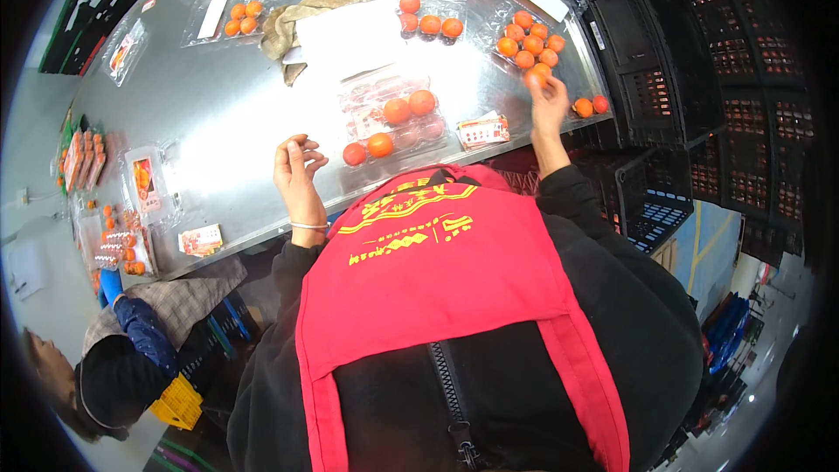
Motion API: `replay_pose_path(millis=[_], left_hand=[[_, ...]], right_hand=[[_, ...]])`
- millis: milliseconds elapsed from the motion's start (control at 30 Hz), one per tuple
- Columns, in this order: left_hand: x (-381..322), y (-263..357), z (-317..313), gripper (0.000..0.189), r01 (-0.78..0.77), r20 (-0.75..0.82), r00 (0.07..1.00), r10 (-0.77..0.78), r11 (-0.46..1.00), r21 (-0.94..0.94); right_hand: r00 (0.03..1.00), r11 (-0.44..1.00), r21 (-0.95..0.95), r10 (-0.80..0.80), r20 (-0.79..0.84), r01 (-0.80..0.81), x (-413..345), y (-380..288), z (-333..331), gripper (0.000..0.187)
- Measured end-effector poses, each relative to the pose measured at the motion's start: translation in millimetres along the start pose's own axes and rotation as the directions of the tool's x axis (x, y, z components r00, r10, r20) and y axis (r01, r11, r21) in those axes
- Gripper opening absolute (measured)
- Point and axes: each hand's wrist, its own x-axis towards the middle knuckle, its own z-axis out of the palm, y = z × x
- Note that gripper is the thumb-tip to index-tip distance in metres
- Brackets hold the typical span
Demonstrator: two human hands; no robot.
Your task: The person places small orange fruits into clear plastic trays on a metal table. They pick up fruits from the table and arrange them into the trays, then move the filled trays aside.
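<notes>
My right hand [550, 105], at the right of the steel table [216, 111], grips a round orange fruit [536, 75] between thumb and fingers. Just beyond it, a cluster of similar fruits [533, 44] sits in a transparent plastic tray. My left hand [298, 170] is over the table's near edge, empty, with its fingers apart. To its right lies an open transparent plastic clamshell [409, 137] with cup-shaped hollows. Two fruits [409, 107] rest in its middle part, and two more [368, 149] are at its near left corner.
Printed cards [484, 132] lie at the near edge. Behind the clamshell are a white sheet [351, 33], a crumpled cloth [282, 26] and other fruit trays. Two loose fruits [590, 105] sit at the right corner. Black crates [642, 46] stand alongside. At left, a co-worker's blue-gloved hand [111, 285] touches a filled pack.
</notes>
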Motion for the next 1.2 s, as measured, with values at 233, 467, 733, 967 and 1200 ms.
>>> replay_pose_path(millis=[233, 467, 733, 967, 1200], left_hand=[[2.1, -26.0, -8.6, 0.026, 0.041, -0.025, 0.999, -0.041, 0.999, 0.010], [3.2, -48.7, -17.6, 0.035, 0.265, 0.086, 0.957, -0.277, 0.956, 0.125], [3.6, -57.7, -14.9, 0.041, 0.331, 0.140, 0.934, -0.330, 0.943, 0.014], [2.9, -60.9, -13.7, 0.038, 0.319, 0.112, 0.942, -0.317, 0.948, 0.005], [-0.3, -23.4, -1.7, 0.034, 0.009, 0.083, 0.996, -0.015, 0.997, 0.081]], right_hand=[[0.991, 0.599, -0.799, -0.125, -0.041, 0.043, 19.1, 36.7, -82.3, 0.040], [0.773, 0.857, -0.131, -0.370, 0.515, 0.498, -51.6, -76.6, 46.4, 0.030], [-0.116, 0.375, 0.337, -0.502, 0.857, 0.863, -150.7, -147.5, 149.4, 0.033], [-0.141, 0.344, 0.321, -0.459, 0.877, 0.882, -154.5, -146.8, 157.2, 0.035], [0.286, 0.977, 0.188, -0.152, 0.946, -0.103, -137.8, -156.4, 135.6, 0.036]])
